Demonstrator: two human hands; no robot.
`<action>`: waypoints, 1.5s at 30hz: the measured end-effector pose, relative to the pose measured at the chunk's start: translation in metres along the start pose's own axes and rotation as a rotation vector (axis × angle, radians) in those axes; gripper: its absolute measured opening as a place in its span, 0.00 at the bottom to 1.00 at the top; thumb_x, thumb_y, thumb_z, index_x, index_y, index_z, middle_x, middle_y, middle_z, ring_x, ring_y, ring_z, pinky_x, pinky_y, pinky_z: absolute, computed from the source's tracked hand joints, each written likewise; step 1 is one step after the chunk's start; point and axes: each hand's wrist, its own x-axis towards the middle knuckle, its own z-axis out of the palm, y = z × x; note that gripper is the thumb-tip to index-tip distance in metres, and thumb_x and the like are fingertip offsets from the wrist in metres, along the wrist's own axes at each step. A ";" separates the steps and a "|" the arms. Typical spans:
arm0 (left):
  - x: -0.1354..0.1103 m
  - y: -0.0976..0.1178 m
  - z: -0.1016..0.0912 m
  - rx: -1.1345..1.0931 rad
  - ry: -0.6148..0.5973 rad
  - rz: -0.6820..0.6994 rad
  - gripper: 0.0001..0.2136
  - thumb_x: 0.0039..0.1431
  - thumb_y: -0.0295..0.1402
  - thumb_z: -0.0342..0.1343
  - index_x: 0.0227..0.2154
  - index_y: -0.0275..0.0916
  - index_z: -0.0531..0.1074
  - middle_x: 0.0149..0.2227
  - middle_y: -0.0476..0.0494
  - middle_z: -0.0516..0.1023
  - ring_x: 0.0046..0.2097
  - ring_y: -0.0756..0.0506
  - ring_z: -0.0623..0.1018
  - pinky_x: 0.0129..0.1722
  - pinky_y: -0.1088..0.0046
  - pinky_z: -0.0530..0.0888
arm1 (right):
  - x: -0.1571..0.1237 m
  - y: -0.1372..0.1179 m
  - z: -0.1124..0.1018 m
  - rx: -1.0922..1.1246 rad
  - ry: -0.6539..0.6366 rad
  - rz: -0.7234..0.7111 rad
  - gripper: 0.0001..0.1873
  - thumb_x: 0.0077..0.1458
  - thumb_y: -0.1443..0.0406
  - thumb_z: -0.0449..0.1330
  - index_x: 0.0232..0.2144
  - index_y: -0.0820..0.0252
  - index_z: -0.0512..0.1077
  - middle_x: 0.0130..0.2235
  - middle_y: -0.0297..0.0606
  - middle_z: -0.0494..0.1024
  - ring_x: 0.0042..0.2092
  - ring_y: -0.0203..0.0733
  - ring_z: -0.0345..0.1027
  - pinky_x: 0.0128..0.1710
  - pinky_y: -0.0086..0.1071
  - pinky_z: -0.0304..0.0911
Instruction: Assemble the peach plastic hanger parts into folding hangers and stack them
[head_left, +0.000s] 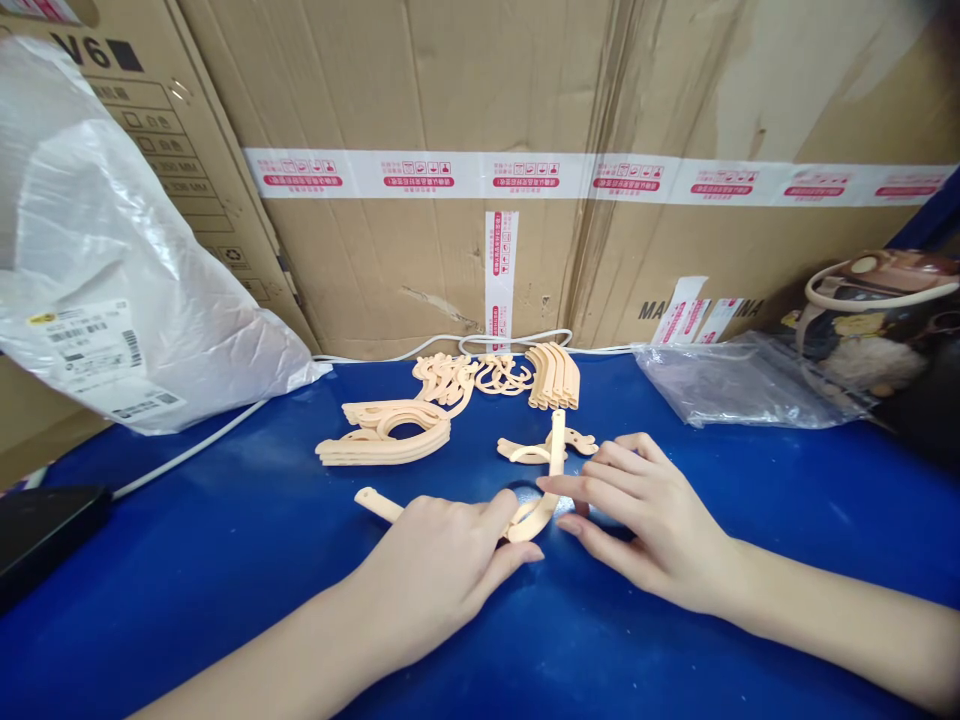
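Observation:
My left hand (439, 560) is closed around a beige plastic folding hanger, low over the blue table. One straight hanger arm (375, 504) sticks out to the left of the hand, with a hole near its end. The other arm (556, 450) of the hanger points up and away, and its curved middle (534, 520) shows beside my left thumb. My right hand (645, 510) is open, its index fingertip at the upright arm and its thumb apart from it. Just behind lie a few loose hanger pieces (525, 452). My left palm hides the hanger's joint in part.
Stacked hanger arms (386, 450) lie left of centre. Small curved hooks (504, 375) and more arms (553, 375) sit at the back. A clear plastic bag (742, 380), a white parcel (112, 290) and a black device (45, 540) flank the blue table (585, 650). Cardboard boxes (420, 260) stand behind.

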 end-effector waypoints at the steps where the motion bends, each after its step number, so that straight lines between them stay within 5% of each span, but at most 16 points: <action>1: 0.000 0.000 0.000 -0.004 -0.002 0.007 0.14 0.69 0.43 0.39 0.36 0.39 0.64 0.27 0.46 0.78 0.25 0.43 0.77 0.21 0.74 0.54 | 0.001 0.000 0.000 0.009 -0.006 0.012 0.12 0.63 0.63 0.52 0.46 0.58 0.72 0.30 0.35 0.76 0.35 0.40 0.67 0.38 0.36 0.52; 12: -0.005 0.006 0.002 -0.011 0.135 0.234 0.11 0.67 0.39 0.46 0.35 0.37 0.66 0.30 0.45 0.76 0.29 0.45 0.75 0.23 0.72 0.63 | 0.002 0.004 -0.002 0.106 -0.125 0.102 0.11 0.64 0.62 0.51 0.42 0.56 0.71 0.39 0.37 0.77 0.44 0.42 0.66 0.45 0.39 0.54; 17: -0.007 0.011 0.005 0.019 0.184 0.316 0.10 0.66 0.35 0.46 0.42 0.35 0.68 0.35 0.43 0.76 0.37 0.42 0.74 0.28 0.68 0.70 | 0.004 0.009 -0.001 0.166 -0.035 0.354 0.10 0.65 0.60 0.50 0.33 0.55 0.68 0.37 0.34 0.76 0.39 0.41 0.66 0.41 0.37 0.58; 27: -0.002 0.000 0.003 0.005 0.212 0.313 0.11 0.66 0.31 0.45 0.40 0.35 0.71 0.35 0.43 0.73 0.39 0.42 0.70 0.34 0.65 0.69 | 0.001 0.035 0.012 0.470 0.189 0.588 0.08 0.61 0.59 0.54 0.36 0.57 0.70 0.37 0.37 0.76 0.39 0.43 0.70 0.39 0.37 0.65; 34: 0.000 -0.008 -0.001 -0.229 0.160 0.251 0.08 0.66 0.33 0.48 0.43 0.42 0.71 0.49 0.43 0.70 0.49 0.43 0.70 0.47 0.64 0.68 | 0.002 0.035 0.014 0.658 0.109 0.619 0.12 0.60 0.57 0.56 0.39 0.59 0.70 0.37 0.38 0.77 0.39 0.42 0.71 0.39 0.34 0.66; 38: 0.001 -0.012 0.003 -0.230 0.173 0.247 0.09 0.66 0.33 0.48 0.44 0.43 0.71 0.58 0.44 0.65 0.61 0.42 0.61 0.58 0.59 0.61 | 0.003 0.029 0.012 0.723 0.030 0.568 0.12 0.60 0.57 0.56 0.41 0.57 0.69 0.37 0.36 0.76 0.39 0.41 0.71 0.39 0.34 0.66; 45: 0.000 -0.011 0.006 -0.099 0.108 0.122 0.20 0.64 0.46 0.48 0.54 0.43 0.64 0.63 0.38 0.59 0.64 0.36 0.59 0.58 0.51 0.63 | 0.000 0.036 0.014 0.504 0.058 0.538 0.07 0.62 0.62 0.53 0.40 0.55 0.69 0.41 0.36 0.76 0.44 0.43 0.69 0.45 0.37 0.62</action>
